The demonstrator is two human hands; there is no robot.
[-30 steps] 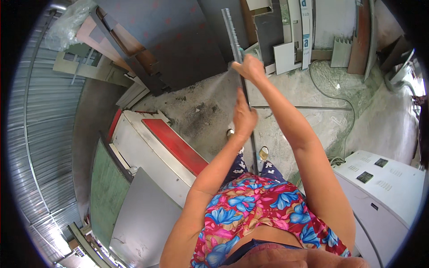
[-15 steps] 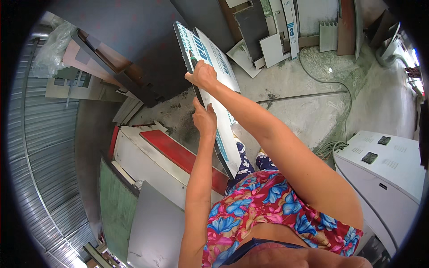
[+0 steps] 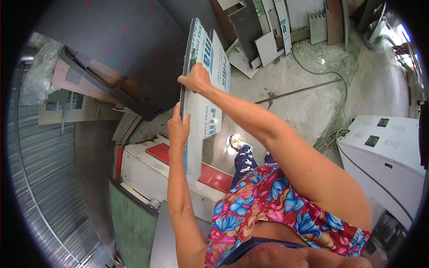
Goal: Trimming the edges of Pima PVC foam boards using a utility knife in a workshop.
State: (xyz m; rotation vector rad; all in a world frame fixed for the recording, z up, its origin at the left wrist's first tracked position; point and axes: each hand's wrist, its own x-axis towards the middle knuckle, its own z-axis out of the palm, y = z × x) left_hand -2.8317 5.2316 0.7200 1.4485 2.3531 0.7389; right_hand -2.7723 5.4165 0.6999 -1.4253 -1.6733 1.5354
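Upright in front of me is a thin board (image 3: 192, 149) with a dark edge, its face covered in white film with blue print. A second film-covered board (image 3: 222, 67) shows just behind it. My right hand (image 3: 196, 80) is closed round the upper part of the front board's edge. A small dark and green object (image 3: 193, 59) sticks up by its fingers; I cannot make out what it is. Lower down, my left hand (image 3: 178, 128) grips the same edge, thumb on the film side. The fingers' far sides are hidden.
Large dark sheets (image 3: 120, 35) stand at the back left, offcuts (image 3: 267, 49) at the back. A white cabinet (image 3: 380, 152) with cables is at the right. Below the board lie a red panel (image 3: 214, 178) and a white cabinet body (image 3: 143, 167); a green panel (image 3: 129, 223) is nearer.
The board has turned and its lower end has swung left, showing more of the second board. My left hand has moved left and slightly down with it. My right hand has shifted slightly left.
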